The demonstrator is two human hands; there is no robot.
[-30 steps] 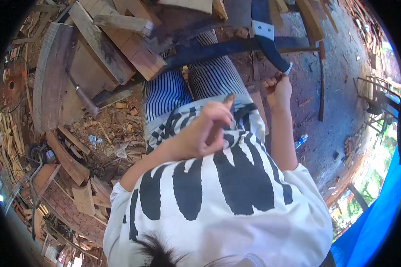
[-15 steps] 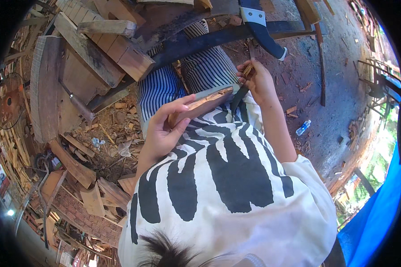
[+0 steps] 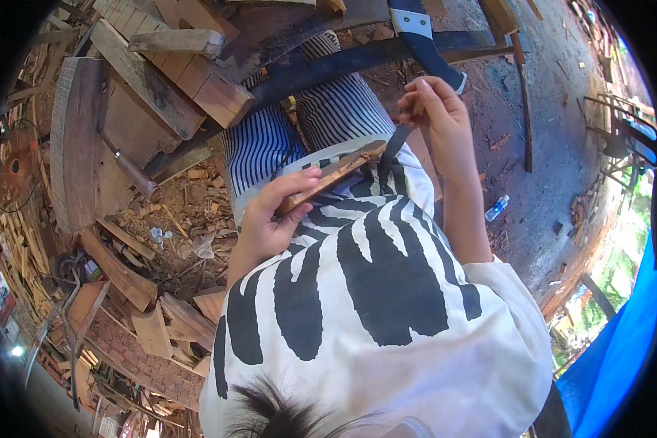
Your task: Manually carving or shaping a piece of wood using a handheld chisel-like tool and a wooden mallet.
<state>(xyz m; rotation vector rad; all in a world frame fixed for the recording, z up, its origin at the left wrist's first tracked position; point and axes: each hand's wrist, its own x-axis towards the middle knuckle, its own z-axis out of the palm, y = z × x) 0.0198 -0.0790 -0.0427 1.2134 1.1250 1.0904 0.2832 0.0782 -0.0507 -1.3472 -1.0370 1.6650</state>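
My left hand (image 3: pixel 270 212) is closed round one end of a narrow wooden block (image 3: pixel 332 177), thumb on the near side and fingers on the far side. The block slants up to the right above my lap, its pale, rough edge facing up. My right hand (image 3: pixel 439 113) is raised beyond the block's far end, fingers curled in and thumb close to them. Whether anything small sits in them is hidden. A dark flat strip (image 3: pixel 394 144) stands between the block's tip and my right fingertips; I cannot tell if the fingers touch it.
A saw handle (image 3: pixel 420 44), black and light grey, lies ahead at the right. Planks (image 3: pixel 190 77) are stacked ahead at the left, near a wooden-handled tool (image 3: pixel 135 174). Wood chips (image 3: pixel 190 193) cover the ground. A small plastic bottle (image 3: pixel 497 208) lies at the right.
My right hand has lifted away and to the right, and the thin brown pieces seen in its fingers no longer show. The block has tilted in my left hand, showing less of its side.
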